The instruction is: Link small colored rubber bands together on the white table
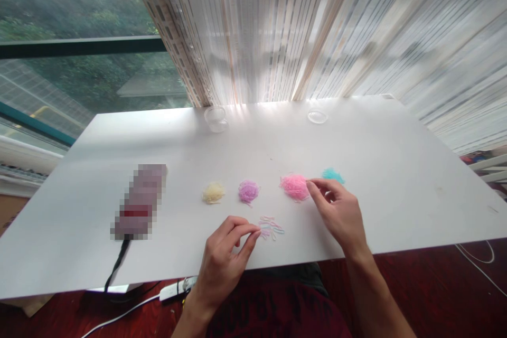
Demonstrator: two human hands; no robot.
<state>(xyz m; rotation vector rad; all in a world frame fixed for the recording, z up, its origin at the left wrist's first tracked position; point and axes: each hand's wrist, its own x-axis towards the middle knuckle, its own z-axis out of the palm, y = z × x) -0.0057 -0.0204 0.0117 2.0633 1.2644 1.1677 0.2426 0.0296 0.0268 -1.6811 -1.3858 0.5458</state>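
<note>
Small, thin elastic bands lie sorted by colour in a row: a yellow pile [213,193], a purple pile [249,191], a pink pile [294,187] and a blue pile [332,175]. A loose scatter of mixed-colour elastic bands [272,227] is nearer to me. My left hand [228,245] pinches thumb and forefinger together at the left edge of that scatter. My right hand [336,208] is closed in a pinch at the right edge of the pink pile, partly in front of the blue one. Whatever either pinch holds is too small to make out.
All this lies on a white table [178,142]. Clear round containers or lids [216,119] and another clear round lid [317,116] stand at the back edge. To the left is a blurred-out, phone-like object [138,200] with a black cord [118,264]. Striped curtains [269,31] hang behind.
</note>
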